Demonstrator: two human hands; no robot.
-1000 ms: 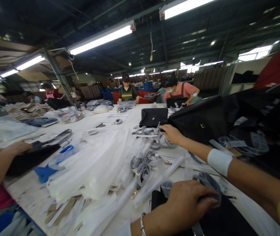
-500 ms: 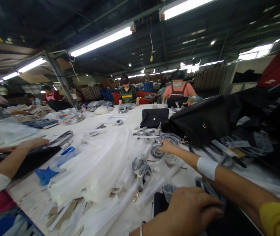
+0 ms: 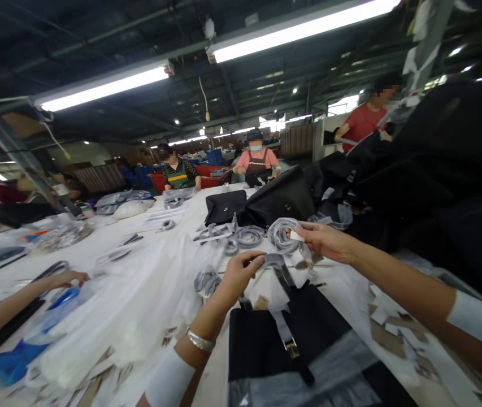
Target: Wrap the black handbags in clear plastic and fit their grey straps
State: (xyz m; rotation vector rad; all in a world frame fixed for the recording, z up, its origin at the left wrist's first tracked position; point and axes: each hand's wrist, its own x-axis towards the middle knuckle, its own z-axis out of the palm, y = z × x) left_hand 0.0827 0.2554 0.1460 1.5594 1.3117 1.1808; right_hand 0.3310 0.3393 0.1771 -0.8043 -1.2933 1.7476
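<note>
My right hand [image 3: 328, 240] grips a coiled strap [image 3: 283, 234] wrapped in clear greyish film, held up above the table, with a white tab by the fingertips. My left hand [image 3: 241, 274], a bangle at its wrist, pinches at the film-wrapped handle [image 3: 275, 262] of a black bag. This black bag [image 3: 266, 339] lies flat in front of me, with a strap and metal buckle [image 3: 290, 347] down its middle and translucent film across its lower part. More wrapped coiled straps, one a flat coil [image 3: 249, 236] and another coil [image 3: 207, 281], lie just beyond my left hand.
White plastic sheets [image 3: 139, 294] cover the table's left middle. A co-worker's hand [image 3: 66, 280] is at the left, near a blue plastic bag [image 3: 16, 362]. Black bags [image 3: 283, 195] pile up at the right. Cardboard scraps [image 3: 397, 333] lie right of my bag. Several people work beyond.
My right hand has lifted a coiled strap from the table. My left hand has moved forward to the bag's handle. The black bag now lies in fuller view, and the camera has turned right.
</note>
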